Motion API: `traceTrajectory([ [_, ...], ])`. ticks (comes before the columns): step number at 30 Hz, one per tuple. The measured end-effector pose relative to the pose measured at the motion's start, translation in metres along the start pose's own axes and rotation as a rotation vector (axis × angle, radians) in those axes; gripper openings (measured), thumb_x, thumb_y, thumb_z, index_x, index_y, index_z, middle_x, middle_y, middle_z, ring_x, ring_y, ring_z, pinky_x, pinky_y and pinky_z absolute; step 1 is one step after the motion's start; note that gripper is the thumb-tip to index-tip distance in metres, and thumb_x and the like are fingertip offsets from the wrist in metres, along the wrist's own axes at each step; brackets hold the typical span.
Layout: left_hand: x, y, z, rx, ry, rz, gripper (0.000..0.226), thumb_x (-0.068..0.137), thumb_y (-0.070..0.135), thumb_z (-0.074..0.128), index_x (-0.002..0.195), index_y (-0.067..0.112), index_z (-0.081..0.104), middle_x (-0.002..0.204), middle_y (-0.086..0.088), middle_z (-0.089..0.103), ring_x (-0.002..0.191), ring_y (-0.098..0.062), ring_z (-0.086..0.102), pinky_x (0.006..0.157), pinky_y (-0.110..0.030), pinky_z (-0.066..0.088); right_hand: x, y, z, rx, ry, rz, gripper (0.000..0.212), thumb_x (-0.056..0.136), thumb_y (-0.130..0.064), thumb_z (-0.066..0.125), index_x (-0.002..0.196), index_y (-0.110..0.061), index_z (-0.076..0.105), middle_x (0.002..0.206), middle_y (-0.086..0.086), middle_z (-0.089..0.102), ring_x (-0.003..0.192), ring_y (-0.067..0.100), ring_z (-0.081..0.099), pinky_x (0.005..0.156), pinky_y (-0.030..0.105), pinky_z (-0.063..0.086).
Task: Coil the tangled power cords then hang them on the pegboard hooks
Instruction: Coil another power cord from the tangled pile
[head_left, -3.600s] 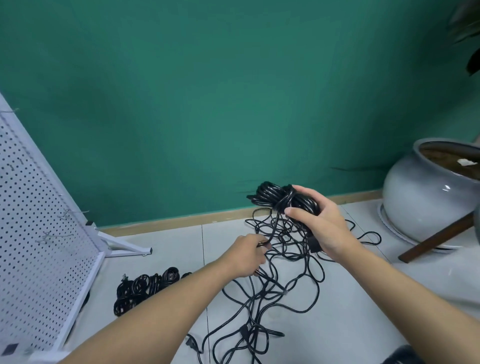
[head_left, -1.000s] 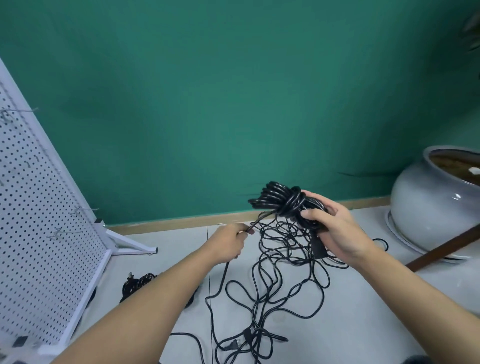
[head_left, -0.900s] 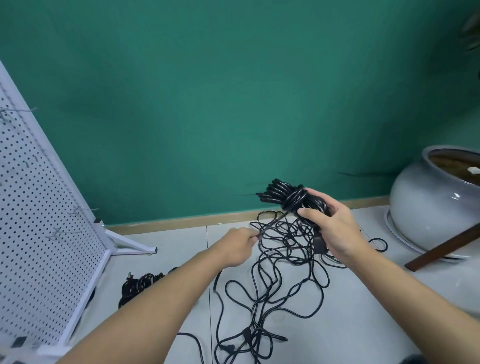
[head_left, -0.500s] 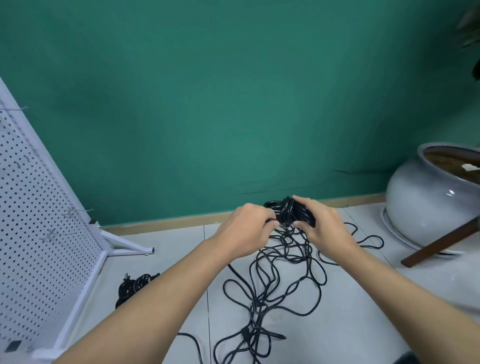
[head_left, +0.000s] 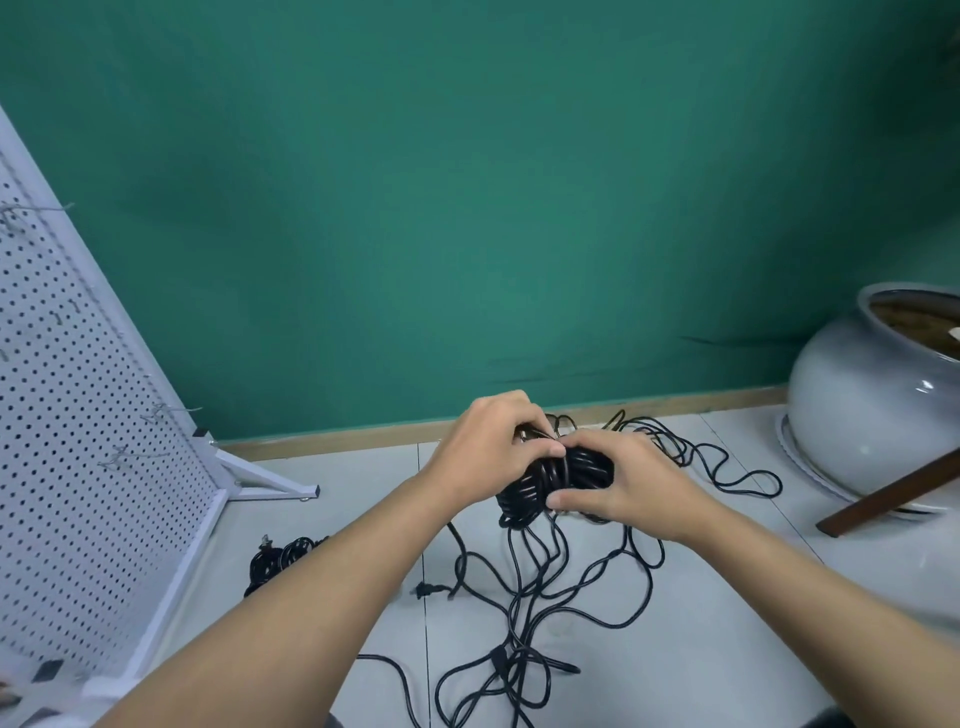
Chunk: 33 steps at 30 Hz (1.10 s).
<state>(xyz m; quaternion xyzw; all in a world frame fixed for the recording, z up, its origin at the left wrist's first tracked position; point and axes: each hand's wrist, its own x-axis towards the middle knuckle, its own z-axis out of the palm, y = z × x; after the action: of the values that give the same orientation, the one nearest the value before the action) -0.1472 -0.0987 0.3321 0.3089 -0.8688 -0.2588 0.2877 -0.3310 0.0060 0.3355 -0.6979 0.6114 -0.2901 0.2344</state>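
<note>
Coiling hank (head_left: 566, 475): head view. Black cord wound into a thick bundle, held between your two hands above the floor (head_left: 727, 623); not yet hung.
Change: a second ago your left hand (head_left: 488, 452) was out to the side, drawing one strand taut. It has now closed in on the hank, and the hank sits lower.
Meaning: probably a binding wrap being laid or tucked round the waist. Coiling of this cord looks near done; hanging remains.
Left hand pose: fingers curled over the hank's top, clamped on it. A thin strand shows just beyond your knuckles; you cannot tell whether it is pinched.
Right hand (head_left: 623, 483) pose: thumb pressed on the near underside, fingers wrapped over the far side, clamped on the hank.
Loose cord (head_left: 571, 582): drops from under your fingertips into tangled loops; a plug (head_left: 426, 590) lies below your left wrist.
Pegboard (head_left: 78, 415) hooks (head_left: 171, 410): well left of your left fingers, nothing on them.
Second coil (head_left: 280, 556): on the floor by the pegboard's foot.
</note>
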Motion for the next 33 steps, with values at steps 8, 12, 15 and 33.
traceTrajectory([
  [8, 0.001, -0.006, -0.008, -0.191, 0.054, -0.167, 0.022, 0.080, 0.037, 0.087, 0.090, 0.023, 0.073, 0.083, 0.008, 0.072, 0.071, 0.004, 0.060, 0.073, -0.020, 0.047, -0.003, 0.002, -0.010, 0.096, 0.043, -0.001, 0.039, 0.081, -0.035, 0.088, 0.116, -0.034, 0.071, 0.098, -0.013, 0.076, 0.092, 0.006, 0.072, 0.087, 0.029, 0.055],
  [12, -0.003, -0.014, -0.020, -0.454, -0.021, -0.277, 0.015, 0.087, 0.016, 0.082, 0.100, 0.012, 0.075, 0.081, -0.001, 0.072, 0.066, -0.010, 0.066, 0.070, -0.023, 0.054, -0.004, 0.001, -0.013, 0.264, 0.026, -0.002, 0.043, 0.082, -0.025, 0.088, 0.121, -0.027, 0.069, 0.111, -0.006, 0.075, 0.105, 0.013, 0.071, 0.100, 0.032, 0.052],
  [15, -0.005, -0.021, -0.027, -0.607, -0.032, -0.353, 0.017, 0.086, 0.012, 0.082, 0.101, 0.007, 0.075, 0.080, -0.010, 0.073, 0.074, -0.018, 0.069, 0.078, -0.035, 0.060, -0.005, -0.003, -0.018, 0.409, -0.008, 0.020, 0.057, 0.083, -0.017, 0.086, 0.133, -0.029, 0.063, 0.122, -0.003, 0.073, 0.115, 0.016, 0.068, 0.103, 0.028, 0.051],
  [33, -0.013, -0.002, 0.039, 0.030, -0.359, -0.389, 0.039, 0.110, 0.019, 0.033, 0.121, 0.013, 0.071, 0.116, -0.013, 0.069, 0.099, -0.027, 0.060, 0.078, -0.025, 0.041, 0.008, 0.021, -0.009, 0.618, 0.378, 0.165, 0.067, 0.076, -0.036, 0.091, 0.137, -0.041, 0.064, 0.138, -0.014, 0.065, 0.134, 0.003, 0.054, 0.122, 0.042, 0.035],
])
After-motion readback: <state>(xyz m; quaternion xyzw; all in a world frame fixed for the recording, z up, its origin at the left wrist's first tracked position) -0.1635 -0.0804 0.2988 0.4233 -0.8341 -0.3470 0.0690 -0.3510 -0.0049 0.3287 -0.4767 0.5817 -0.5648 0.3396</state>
